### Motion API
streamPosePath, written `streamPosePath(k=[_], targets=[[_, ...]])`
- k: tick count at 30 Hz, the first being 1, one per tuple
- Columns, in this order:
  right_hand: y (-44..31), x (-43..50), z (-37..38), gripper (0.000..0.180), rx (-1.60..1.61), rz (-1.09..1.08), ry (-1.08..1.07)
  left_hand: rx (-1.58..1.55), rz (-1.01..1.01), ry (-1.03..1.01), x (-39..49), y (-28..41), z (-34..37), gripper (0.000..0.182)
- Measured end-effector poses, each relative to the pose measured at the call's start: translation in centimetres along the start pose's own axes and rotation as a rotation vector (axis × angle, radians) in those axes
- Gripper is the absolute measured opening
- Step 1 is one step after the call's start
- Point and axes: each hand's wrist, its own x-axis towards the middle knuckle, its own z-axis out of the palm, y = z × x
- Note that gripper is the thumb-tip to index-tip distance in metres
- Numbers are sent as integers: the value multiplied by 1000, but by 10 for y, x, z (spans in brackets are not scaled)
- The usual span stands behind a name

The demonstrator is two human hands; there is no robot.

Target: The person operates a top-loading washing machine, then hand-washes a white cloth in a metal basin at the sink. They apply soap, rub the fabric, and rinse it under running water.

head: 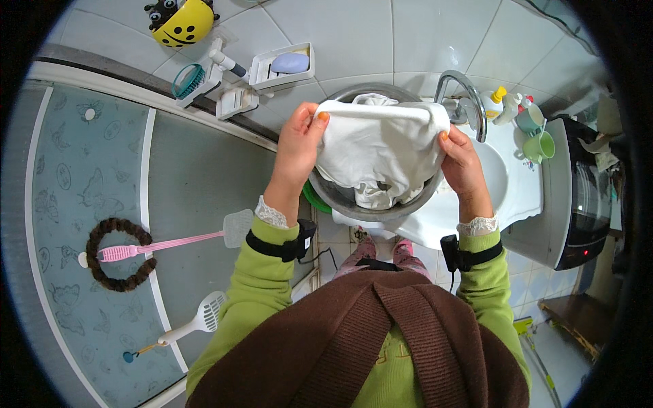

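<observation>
A white cloth garment is stretched between my two hands over a round metal basin. My left hand pinches its upper left corner, thumb on top. My right hand grips the upper right edge beside the chrome faucet. The garment's lower part hangs bunched inside the basin. More white cloth shows behind its top edge. The basin stands at the left of the white washbasin and hides part of it. Whether water is in the basin, I cannot tell.
Pump bottles and green cups stand right of the faucet. A soap dish with blue soap hangs on the tiled wall. A green basin shows under the metal one. A flyswatter and a slotted scoop hang on the left glass door.
</observation>
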Motion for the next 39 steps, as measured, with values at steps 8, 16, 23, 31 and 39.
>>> streamPosePath(k=[8, 16, 23, 31, 39], targets=[[74, -39, -51, 15, -328, 433, 160, -27, -339, -5, -61, -83, -5, 9], [93, -94, -60, 26, -247, 670, 263, -137, -776, -142, -122, -111, -15, 47], [97, -84, -63, 23, -381, 690, 211, 63, -980, -219, -104, -106, -8, 61], [87, -48, -62, 29, -94, 484, 311, -477, -582, 20, -57, -90, -12, 42], [112, -9, -65, 25, -37, 320, 357, -526, -527, 97, -35, -126, -6, 44]])
